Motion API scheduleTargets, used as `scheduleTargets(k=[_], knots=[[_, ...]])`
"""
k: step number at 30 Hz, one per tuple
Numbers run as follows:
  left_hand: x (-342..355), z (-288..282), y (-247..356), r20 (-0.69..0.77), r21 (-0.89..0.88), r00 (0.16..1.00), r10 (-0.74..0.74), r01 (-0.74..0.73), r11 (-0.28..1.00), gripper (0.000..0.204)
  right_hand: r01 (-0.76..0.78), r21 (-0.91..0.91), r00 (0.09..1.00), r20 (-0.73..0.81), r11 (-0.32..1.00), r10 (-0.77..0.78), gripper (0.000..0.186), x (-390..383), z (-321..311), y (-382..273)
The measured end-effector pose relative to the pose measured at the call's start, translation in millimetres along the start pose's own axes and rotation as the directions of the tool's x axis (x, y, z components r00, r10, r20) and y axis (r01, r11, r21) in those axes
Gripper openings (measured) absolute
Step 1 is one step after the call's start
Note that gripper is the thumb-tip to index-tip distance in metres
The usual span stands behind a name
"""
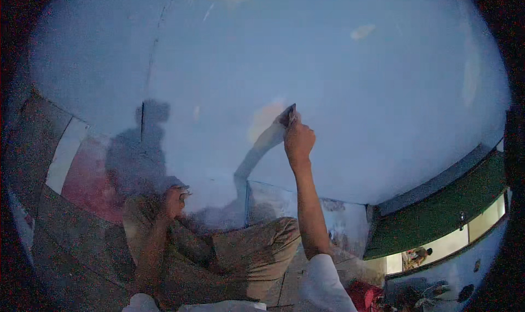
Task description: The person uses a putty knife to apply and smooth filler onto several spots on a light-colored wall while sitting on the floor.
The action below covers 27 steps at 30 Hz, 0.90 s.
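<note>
Wall (355, 93) under right hand's (298, 140) scraper (289, 115)

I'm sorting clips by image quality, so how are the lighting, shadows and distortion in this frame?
Head view: dim and bluish, grainy throughout; fisheye bends the wall edges and blacks out the corners; the right hand, holding a flat blade to the wall, casts a soft arm shadow, with a head-shaped shadow further left; the left hand is murky; a bright opening at lower right is overexposed.
</note>
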State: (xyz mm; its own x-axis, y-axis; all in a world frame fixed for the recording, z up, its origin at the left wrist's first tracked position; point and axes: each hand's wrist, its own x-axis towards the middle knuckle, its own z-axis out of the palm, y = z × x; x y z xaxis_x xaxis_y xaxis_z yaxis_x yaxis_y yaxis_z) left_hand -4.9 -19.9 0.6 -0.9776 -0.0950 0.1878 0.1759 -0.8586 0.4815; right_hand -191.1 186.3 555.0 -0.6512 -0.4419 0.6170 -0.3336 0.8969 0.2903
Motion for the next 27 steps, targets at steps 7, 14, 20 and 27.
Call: scheduleTargets(k=[7, 14, 20, 27], knots=[[-17, 12, 25, 0.04, 0.142, 0.999, 0.025, -0.03, 0.989, 0.045, -0.021, -0.029, 0.975, 0.22, 0.999, 0.027, 0.026, -119, 78, 5], [-5, 18, 15, 0.118, 0.159, 0.988, 0.104, -0.122, 0.98, 0.05, 0.062, 0.035, 0.995, 0.08, 0.997, -0.065, 0.019, -84, 15, 27], [-8, 8, -12, 0.268, -0.433, 0.936, 0.226, -0.093, 0.897, 0.051, 0.027, -0.069, 0.999, -0.027, 0.997, -0.029, 0.014, -8, -41, 17], [-3, 23, -9, 0.25, -0.551, 0.963, 0.096, 0.06, 0.832, 0.047, -0.005, 0.017, 1.0, -0.006, 1.0, 0.005, 0.045, -105, 65, 22]])
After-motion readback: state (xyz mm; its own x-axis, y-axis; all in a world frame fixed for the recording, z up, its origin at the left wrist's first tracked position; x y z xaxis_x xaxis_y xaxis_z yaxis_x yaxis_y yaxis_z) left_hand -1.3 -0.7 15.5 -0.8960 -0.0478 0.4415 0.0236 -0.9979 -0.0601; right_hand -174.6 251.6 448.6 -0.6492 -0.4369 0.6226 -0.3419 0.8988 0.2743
